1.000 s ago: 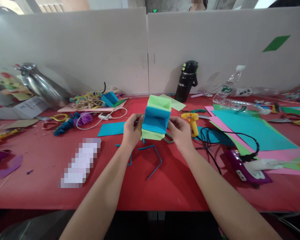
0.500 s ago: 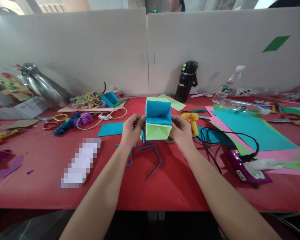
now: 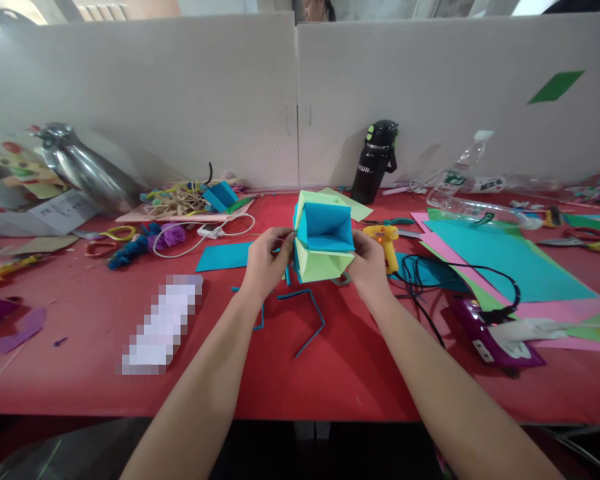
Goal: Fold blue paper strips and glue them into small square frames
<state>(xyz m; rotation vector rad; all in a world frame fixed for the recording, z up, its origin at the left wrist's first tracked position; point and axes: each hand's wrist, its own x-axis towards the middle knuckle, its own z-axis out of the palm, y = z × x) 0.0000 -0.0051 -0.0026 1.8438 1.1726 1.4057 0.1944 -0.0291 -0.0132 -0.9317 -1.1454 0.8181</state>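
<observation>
Between my two hands is a folded paper box (image 3: 325, 265), light green outside with a blue hollow part set in it. Its blue opening faces me, and it is held up above the table. My left hand (image 3: 269, 259) pinches its left side with thumb and fingers. My right hand (image 3: 371, 261) grips the right side; some of its fingers are hidden behind the paper. Below the box, bent thin blue paper strips (image 3: 311, 293) lie on the red table (image 3: 340, 360). A yellow glue gun (image 3: 389, 245) lies just right of my right hand.
A purple power strip (image 3: 500, 340) with black cables lies at right, near stacked coloured paper (image 3: 510, 260). Behind stand a black bottle (image 3: 373, 163) and a clear plastic bottle (image 3: 463, 170). At left are a steel jug (image 3: 85, 167), scissors (image 3: 113, 240) and a blurred-out flat object (image 3: 163, 327).
The paper box has turned, so its left side shows more, and has shifted slightly right. Both hands keep hold of it. A person beyond the partition has moved left.
</observation>
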